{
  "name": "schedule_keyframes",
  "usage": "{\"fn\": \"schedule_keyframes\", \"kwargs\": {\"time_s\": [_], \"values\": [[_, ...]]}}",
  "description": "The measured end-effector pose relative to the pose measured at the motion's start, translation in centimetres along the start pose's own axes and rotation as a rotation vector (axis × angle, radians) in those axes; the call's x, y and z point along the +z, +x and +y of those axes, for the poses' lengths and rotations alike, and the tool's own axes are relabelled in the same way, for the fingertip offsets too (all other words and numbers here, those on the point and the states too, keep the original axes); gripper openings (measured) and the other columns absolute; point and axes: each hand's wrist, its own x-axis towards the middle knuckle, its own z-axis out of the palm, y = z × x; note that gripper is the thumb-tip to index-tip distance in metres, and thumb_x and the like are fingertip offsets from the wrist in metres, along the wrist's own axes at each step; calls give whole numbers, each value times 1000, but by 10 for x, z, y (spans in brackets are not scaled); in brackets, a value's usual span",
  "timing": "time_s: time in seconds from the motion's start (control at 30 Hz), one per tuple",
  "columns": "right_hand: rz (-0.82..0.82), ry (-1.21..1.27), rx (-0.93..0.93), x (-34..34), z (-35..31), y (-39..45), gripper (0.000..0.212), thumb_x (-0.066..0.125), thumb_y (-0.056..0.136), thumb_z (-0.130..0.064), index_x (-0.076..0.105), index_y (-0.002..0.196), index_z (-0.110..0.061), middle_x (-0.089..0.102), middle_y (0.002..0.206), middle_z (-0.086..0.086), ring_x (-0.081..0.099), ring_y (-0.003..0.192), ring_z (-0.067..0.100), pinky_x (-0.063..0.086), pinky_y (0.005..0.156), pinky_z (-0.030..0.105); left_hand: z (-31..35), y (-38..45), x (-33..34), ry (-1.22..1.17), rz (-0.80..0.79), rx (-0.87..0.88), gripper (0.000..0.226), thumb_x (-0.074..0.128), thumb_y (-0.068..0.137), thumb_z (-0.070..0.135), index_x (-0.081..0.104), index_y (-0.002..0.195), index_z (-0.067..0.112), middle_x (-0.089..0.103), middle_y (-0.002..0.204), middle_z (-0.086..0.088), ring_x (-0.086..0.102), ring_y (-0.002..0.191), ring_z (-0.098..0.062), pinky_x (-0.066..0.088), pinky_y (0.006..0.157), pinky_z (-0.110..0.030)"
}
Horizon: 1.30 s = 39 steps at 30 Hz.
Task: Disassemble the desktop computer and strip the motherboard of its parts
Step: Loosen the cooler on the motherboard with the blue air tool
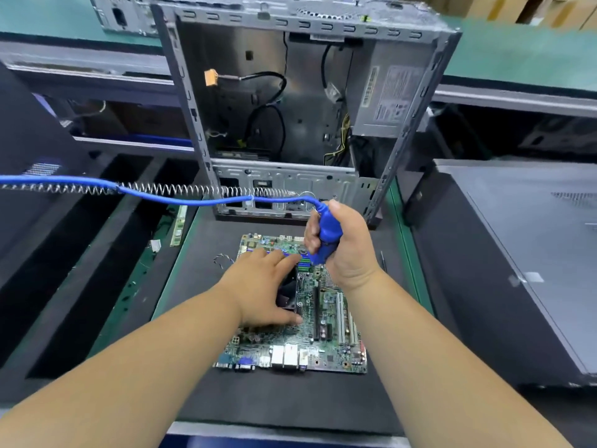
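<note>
Dark foam mat (200,399) on a green bench (410,253), more grey cases beside and behind. Motherboard (323,344) lies flat on the mat, in front of the upright open chassis (290,92). Left hand (261,286) rests spread, fingers loose, over the black cooler fan (287,295), mostly hiding it. Right hand (345,247) grips the blue electric screwdriver (326,234); tip hidden behind the hand. PSU label (391,95) too blurred to read.

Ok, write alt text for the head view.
A person's right hand grips a blue electric screwdriver upright over a green motherboard on a dark mat, while the left hand rests on its cooler fan. An opened computer case stands behind.
</note>
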Motion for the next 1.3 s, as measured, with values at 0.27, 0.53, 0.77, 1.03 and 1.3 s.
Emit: {"fn": "schedule_keyframes", "kwargs": {"time_s": [0.27,0.53,0.77,1.03,1.3], "values": [[81,-24,-29,-2,13,1,42,57,75,-46,54,58,-7,47,49,5,41,44,19,37,48,27,-5,11,-6,-185,-12,16,112,49,55,89,26,147,32,44,96,10,46,100,-20,41,94,-36],[70,-102,-4,4,15,5,43,57,74,-49,55,58,-8,47,50,7,41,47,21,33,50,31,-8,12,-3,-273,30,39,84,55,52,87,43,117,35,45,86,11,41,86,-16,43,83,-36],[102,-88,5,7,13,5,45,56,72,-47,53,61,-4,49,49,5,41,44,20,36,50,30,-11,15,-1,-317,8,44,98,55,51,88,39,132,35,49,92,10,45,93,-16,45,87,-36],[122,-107,50,14,14,9,46,57,68,-50,50,63,-4,48,47,4,40,42,19,34,46,27,-10,14,-1,-330,40,51,85,57,50,84,49,115,29,48,86,8,45,87,-17,45,83,-35],[67,-139,147,9,17,20,42,56,69,-54,55,52,-15,46,48,2,37,39,16,30,46,24,-9,17,-3,-308,15,54,85,58,51,84,48,116,29,51,90,7,48,92,-20,44,84,-33]]}}
